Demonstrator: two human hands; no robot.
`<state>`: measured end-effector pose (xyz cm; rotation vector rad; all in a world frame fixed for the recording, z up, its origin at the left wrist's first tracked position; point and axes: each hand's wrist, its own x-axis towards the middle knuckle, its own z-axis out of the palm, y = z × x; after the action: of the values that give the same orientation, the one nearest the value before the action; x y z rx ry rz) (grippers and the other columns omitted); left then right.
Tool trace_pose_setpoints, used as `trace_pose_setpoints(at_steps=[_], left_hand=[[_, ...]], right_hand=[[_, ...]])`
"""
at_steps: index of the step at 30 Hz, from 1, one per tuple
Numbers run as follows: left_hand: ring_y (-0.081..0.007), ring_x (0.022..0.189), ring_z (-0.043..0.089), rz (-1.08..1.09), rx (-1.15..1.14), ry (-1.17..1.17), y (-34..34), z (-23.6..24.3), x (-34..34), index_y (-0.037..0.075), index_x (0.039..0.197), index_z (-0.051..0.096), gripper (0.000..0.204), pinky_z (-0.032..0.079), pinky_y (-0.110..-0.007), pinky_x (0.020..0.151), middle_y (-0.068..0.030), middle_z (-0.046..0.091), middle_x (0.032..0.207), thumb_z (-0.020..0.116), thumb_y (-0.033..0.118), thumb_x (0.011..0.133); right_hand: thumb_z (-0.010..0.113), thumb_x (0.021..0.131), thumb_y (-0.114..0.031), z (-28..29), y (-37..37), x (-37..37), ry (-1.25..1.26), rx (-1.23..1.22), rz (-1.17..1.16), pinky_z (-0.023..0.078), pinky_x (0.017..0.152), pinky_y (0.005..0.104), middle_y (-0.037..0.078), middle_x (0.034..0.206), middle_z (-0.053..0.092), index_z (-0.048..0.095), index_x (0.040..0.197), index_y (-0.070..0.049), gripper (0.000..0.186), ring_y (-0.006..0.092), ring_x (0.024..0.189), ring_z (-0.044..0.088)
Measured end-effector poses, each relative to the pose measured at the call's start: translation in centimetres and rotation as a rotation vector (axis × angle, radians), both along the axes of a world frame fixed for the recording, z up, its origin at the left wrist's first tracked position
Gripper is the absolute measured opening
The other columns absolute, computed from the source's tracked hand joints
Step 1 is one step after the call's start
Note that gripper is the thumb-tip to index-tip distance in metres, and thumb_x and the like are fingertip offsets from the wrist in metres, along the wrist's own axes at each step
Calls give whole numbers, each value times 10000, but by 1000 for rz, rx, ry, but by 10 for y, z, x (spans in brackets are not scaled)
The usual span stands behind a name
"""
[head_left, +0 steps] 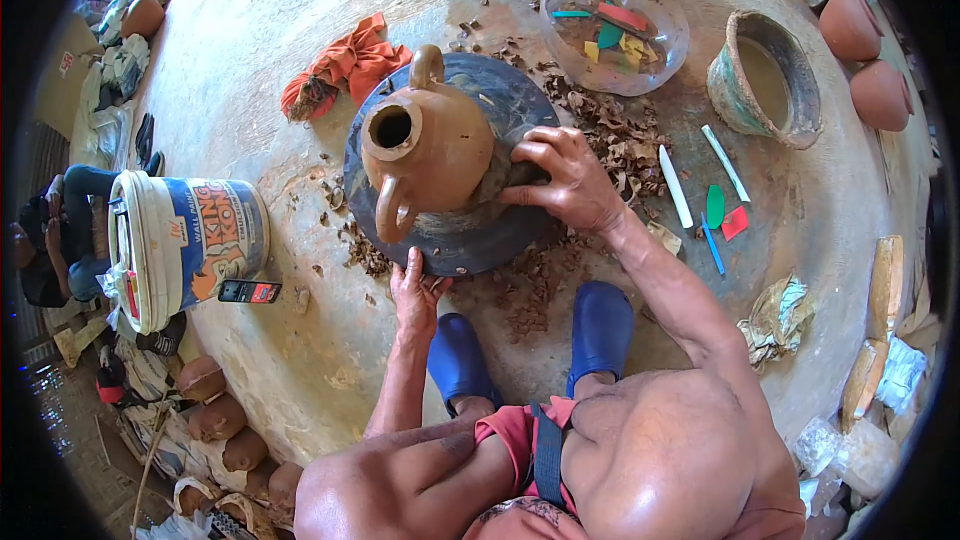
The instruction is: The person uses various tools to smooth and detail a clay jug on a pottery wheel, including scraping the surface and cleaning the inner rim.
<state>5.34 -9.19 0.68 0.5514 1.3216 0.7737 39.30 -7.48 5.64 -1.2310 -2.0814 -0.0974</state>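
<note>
Knees (670,450) face a clay jug (450,155), left grip (413,295) loose, right grip (568,178) unclear; a tub (674,30) holds coloured pieces (624,18).

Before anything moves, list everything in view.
Slab: 1, dark, centre
Jug: 1, brown, on slab
Clay shavings: many, brown, around slab
Cloth: 1, orange, beyond slab, left
Basin: 1, clear, beyond slab, right
Tub: 1, greenish, right of basin
Loose pieces: 5, white, green, red, blue, right floor
Bucket: 1, white and blue, left
Phone: 1, black, by bucket
Pots: several, reddish-brown, both sides
Another person: 1, dark-clothed, far left
Other clutter: uncountable, mixed, both sides
Clogs: 2, blue, on feet
Left hand: 1, bare, slab's near edge
Right hand: 1, bare, jug's right side
</note>
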Motion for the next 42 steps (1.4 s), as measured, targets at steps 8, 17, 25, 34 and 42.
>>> trace_pose_setpoints(at_steps=[8,17,25,34,42], left_hand=[[-227,1133,715,0,-30,23,0,2,3,211,1458,503,481,603,-436,855,-27,660,1363,647,496,1098],[-230,1127,717,-70,-29,6,8,-2,-10,208,1452,520,473,627,-449,864,-23,660,1374,626,510,1104],[-228,1033,738,-107,-55,28,22,8,-26,174,1374,561,446,638,-440,826,-29,700,1301,626,522,1102],[-196,958,743,-86,-69,19,32,6,-38,173,1384,573,446,643,-423,803,-30,736,1248,607,524,1111],[-192,974,748,-130,-75,-9,39,6,-38,189,1394,564,423,637,-411,805,-12,732,1276,605,505,1116]], right_hand=[[737,926,-49,31,25,1,507,-23,-460,585,934,500,196,1216,645,679,1486,-243,596,396,1067,685],[733,888,-85,14,-18,-55,615,-391,-517,602,885,511,192,1139,638,700,1444,-137,560,409,1006,695],[740,917,-165,69,38,-28,596,-18,-355,611,925,479,140,1190,672,744,1400,-229,488,360,1122,689],[691,971,-117,29,61,-6,704,-165,-457,604,915,467,169,1203,689,735,1381,-106,413,381,1069,717],[678,949,-198,24,71,8,520,-580,-367,604,940,497,217,1171,701,752,1364,-170,422,411,1066,730]])
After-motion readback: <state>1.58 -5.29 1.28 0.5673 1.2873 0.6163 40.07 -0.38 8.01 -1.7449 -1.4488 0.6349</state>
